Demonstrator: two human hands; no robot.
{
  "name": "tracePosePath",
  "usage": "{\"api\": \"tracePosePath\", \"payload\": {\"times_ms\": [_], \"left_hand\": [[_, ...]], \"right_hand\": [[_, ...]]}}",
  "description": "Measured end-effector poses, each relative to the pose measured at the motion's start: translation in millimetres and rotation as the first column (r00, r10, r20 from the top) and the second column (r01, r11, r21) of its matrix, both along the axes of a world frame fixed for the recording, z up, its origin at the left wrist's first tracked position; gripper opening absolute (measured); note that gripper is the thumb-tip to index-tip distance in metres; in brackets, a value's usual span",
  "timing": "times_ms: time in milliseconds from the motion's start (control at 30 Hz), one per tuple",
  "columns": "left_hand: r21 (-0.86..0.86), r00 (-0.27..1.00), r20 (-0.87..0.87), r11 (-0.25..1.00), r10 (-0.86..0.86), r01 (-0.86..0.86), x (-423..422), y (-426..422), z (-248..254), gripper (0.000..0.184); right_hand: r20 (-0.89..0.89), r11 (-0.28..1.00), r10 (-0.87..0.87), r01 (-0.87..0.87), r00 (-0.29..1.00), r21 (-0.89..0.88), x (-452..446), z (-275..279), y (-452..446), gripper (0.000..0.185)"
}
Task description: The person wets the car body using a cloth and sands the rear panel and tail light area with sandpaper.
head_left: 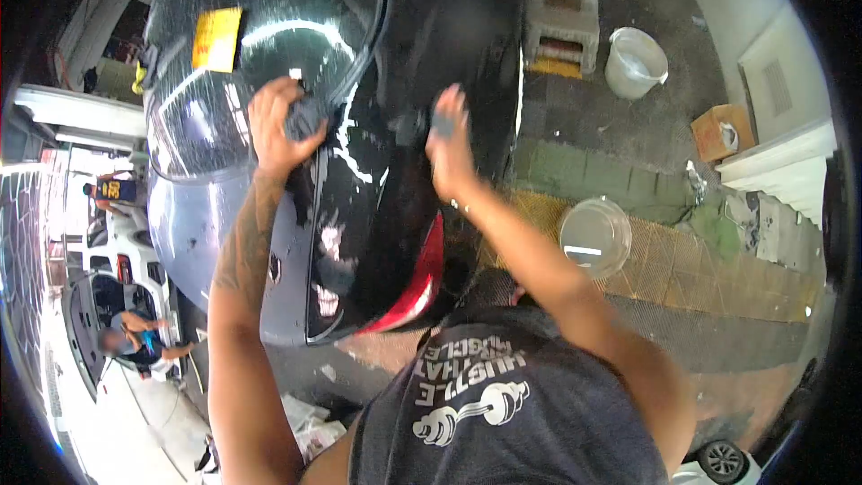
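Observation:
My left hand (277, 130) is closed around a dark grey pad (307, 119), its fingers and thumb bent over it, at the lower edge of the car's rear window (296, 9). Over the glossy black body panel of the car (404, 171) is my right hand (452, 157), blurred by motion. A small dark grey piece (443, 126) shows at its fingers; whether it is the same kind of pad I cannot tell. Light streaks and whitish marks lie on the black paint between both hands. Below them is the red tail light (417, 287).
A yellow paper (216, 39) sticks to the window. On the right floor stand a white bucket (634, 67), a clear round tub (595, 238), a pale plastic stool (563, 13) and a cardboard box (718, 133). Other people (135, 341) and a white car (126, 256) are far left.

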State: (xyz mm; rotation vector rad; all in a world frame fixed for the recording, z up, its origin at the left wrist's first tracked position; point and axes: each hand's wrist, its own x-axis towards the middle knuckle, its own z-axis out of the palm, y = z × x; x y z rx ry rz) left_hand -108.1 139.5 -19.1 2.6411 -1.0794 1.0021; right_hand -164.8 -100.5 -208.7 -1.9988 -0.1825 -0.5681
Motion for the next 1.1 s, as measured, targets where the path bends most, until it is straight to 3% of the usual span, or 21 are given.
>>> {"api": "tracePosePath", "payload": {"times_ms": [100,133,200,267,333,367,400,467,533,567,600,667,733,800,833,867,900,933,1000,1100], "left_hand": [[0.003,0.999,-0.029,1.000,0.023,-0.023,-8,0,0,0.050],[0.010,1.000,-0.022,1.000,0.021,-0.020,-2,-2,1,0.050],[0.000,1.000,0.010,1.000,-0.002,0.002,0,-3,0,0.048],[0.003,1.000,0.001,1.000,0.014,-0.014,1,-3,0,0.048],[0.004,1.000,0.002,1.000,0.011,-0.011,1,-3,0,0.049],[0.006,1.000,0.006,1.000,0.012,-0.012,1,-2,-1,0.051],[0.006,1.000,0.002,1.000,-0.001,0.001,-1,-3,-3,0.051],[0.022,1.000,0.023,1.000,0.011,-0.011,1,-4,-1,0.050],[0.005,1.000,0.024,1.000,0.000,0.000,2,-4,-2,0.050],[-0.004,1.000,0.020,1.000,-0.007,0.007,1,-3,-3,0.050],[-0.015,1.000,0.019,1.000,-0.011,0.012,2,-3,-4,0.049],[-0.015,1.000,0.022,1.000,-0.021,0.022,3,-3,-3,0.049],[-0.011,0.999,0.028,0.999,-0.031,0.031,4,-3,-2,0.049],[-0.012,0.999,0.033,1.000,-0.009,0.009,2,-2,-5,0.049],[-0.018,0.998,0.052,1.000,-0.022,0.023,2,-2,-5,0.050],[-0.014,0.998,0.056,0.999,-0.039,0.040,5,-3,-5,0.050],[-0.015,0.998,0.056,0.999,-0.030,0.031,5,-3,-6,0.049],[-0.017,0.998,0.057,1.000,-0.018,0.019,4,-1,-7,0.049],[-0.022,0.998,0.057,1.000,-0.002,0.003,5,-2,-7,0.049],[-0.029,0.999,0.044,0.999,-0.022,0.023,4,-1,-6,0.050]], "right_hand": [[-0.131,0.997,0.055,-0.048,0.990,0.051,13,-5,-5,0.069],[-0.050,0.999,0.016,-0.018,0.999,-0.042,-27,17,14,0.071],[-0.185,0.951,0.184,-0.222,0.965,-0.216,-125,40,45,0.077],[-0.055,0.899,0.408,-0.390,0.911,0.198,-151,31,47,0.082],[-0.206,0.994,0.070,-0.085,0.976,-0.065,-93,32,30,0.077],[-0.170,0.990,-0.036,0.058,0.985,0.126,-54,16,22,0.073],[-0.160,0.862,0.006,0.076,0.987,0.502,-17,2,3,0.075],[-0.169,0.928,-0.042,0.101,0.985,0.359,-34,9,12,0.079],[-0.137,0.997,0.014,-0.024,0.990,-0.072,-120,22,49,0.085],[-0.250,0.985,0.156,-0.169,0.955,-0.030,-157,25,70,0.085],[-0.100,0.926,0.321,-0.289,0.942,0.243,-187,13,73,0.085],[-0.162,0.983,0.131,-0.107,0.978,0.150,-149,23,57,0.082],[-0.190,0.976,-0.072,0.108,0.979,0.187,-74,7,34,0.073],[-0.211,0.969,-0.133,0.172,0.969,0.179,-28,-14,19,0.073],[-0.174,0.953,-0.103,0.147,0.979,0.266,-52,-3,28,0.073],[-0.112,0.993,-0.094,0.101,0.989,0.059,-91,14,42,0.075],[-0.082,0.998,0.025,-0.030,0.996,-0.058,-138,36,53,0.078],[-0.112,0.979,0.192,-0.199,0.975,-0.052,-175,36,70,0.079],[-0.050,0.968,0.248,-0.249,0.967,-0.024,-183,25,70,0.078],[-0.089,0.997,-0.059,0.054,0.994,-0.058,-76,24,31,0.071]]}}
